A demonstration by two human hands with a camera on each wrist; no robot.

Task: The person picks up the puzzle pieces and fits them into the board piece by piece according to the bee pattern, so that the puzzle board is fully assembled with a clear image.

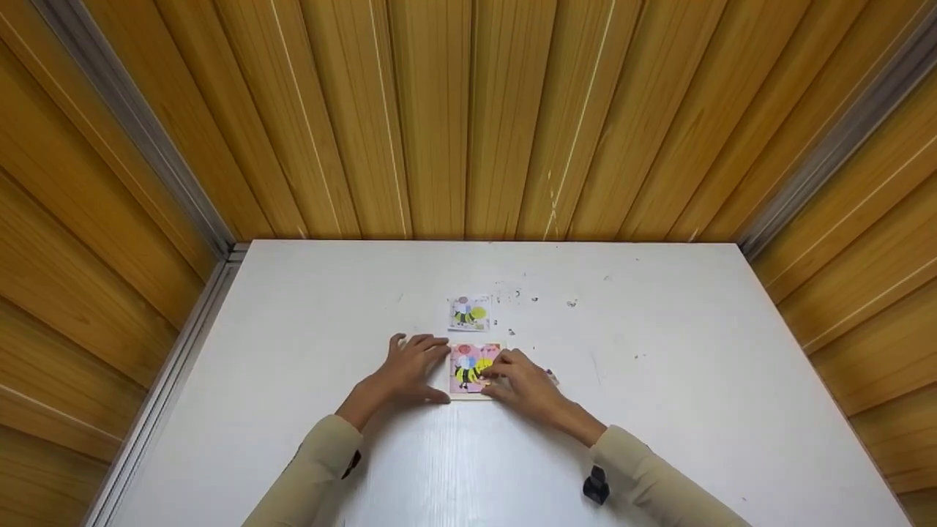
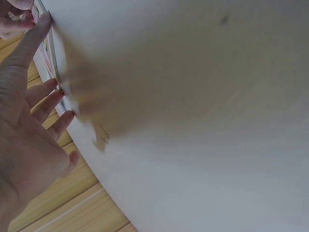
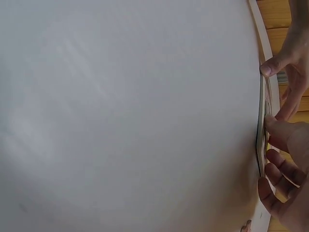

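A small square jigsaw puzzle [image 1: 463, 366] with a yellow and black bee on pink lies in a pale frame on the white table. My left hand [image 1: 410, 369] is spread along its left side, thumb at the near corner and fingertips at the far one. In the left wrist view the left thumb [image 2: 36, 41] and fingertips touch the frame's edge [image 2: 54, 60]. Over the puzzle's right part, my right hand [image 1: 523, 384] bends its fingers and pinches a puzzle piece, mostly hidden beneath them. The right thumb [image 3: 273, 123] lies low over the frame [image 3: 261, 111].
Just beyond the puzzle lies a card [image 1: 468, 313] with the same bee picture. A loose piece [image 1: 552, 377] shows beside my right hand. Small dark marks [image 1: 571, 304] dot the white table [image 1: 659, 410]. Wood-patterned walls [image 1: 505, 117] stand behind and at both sides.
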